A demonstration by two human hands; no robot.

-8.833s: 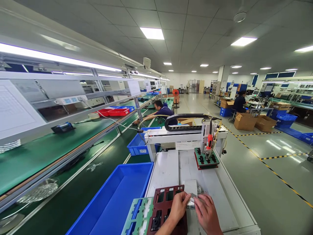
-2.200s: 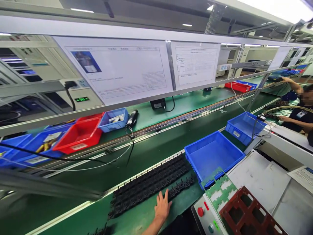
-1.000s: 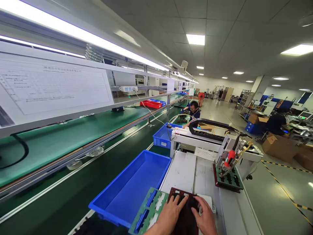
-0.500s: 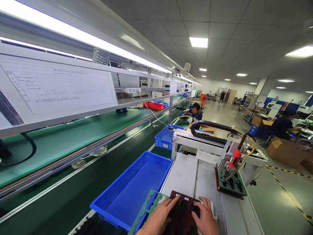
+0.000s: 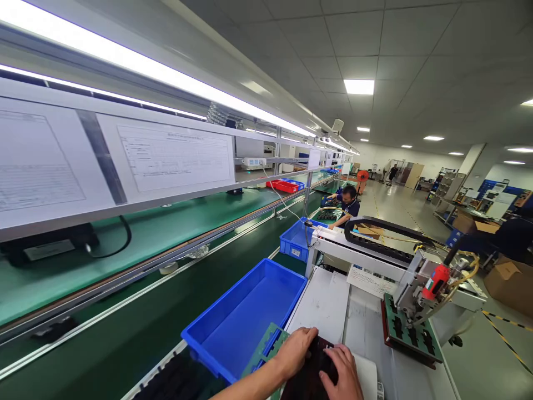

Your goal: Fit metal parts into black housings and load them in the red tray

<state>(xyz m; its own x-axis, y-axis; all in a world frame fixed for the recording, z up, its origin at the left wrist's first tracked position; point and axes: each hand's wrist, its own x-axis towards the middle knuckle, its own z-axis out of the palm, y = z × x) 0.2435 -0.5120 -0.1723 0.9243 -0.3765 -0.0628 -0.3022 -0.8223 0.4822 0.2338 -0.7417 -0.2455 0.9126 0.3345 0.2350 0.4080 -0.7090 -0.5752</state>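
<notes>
A dark red fixture plate [image 5: 307, 383] lies at the bottom centre, with dark parts on it that are hard to make out. My left hand [image 5: 296, 351] bends over its far left corner, fingers together and curled down. Whatever lies under those fingertips is hidden. On the plate's right side rests my right hand [image 5: 345, 373], its thumb apart from its bent fingers and nothing visible between them. A green slotted plate [image 5: 266, 345] sits left of the red one, partly over the rim of a blue bin [image 5: 245, 311] and partly covered by my left forearm.
To the right stands a gantry machine with a red-bodied screwdriver head [image 5: 436, 281] above a green fixture [image 5: 410, 330] holding black parts. Another blue bin [image 5: 296, 247] is farther along the green conveyor [image 5: 166, 322]. A co-worker [image 5: 348, 204] sits beyond the machine.
My view has turned left, so the scene sits farther right. My left hand has shifted to the red plate's far edge and its fingers have curled. My right hand stays on the plate's right side.
</notes>
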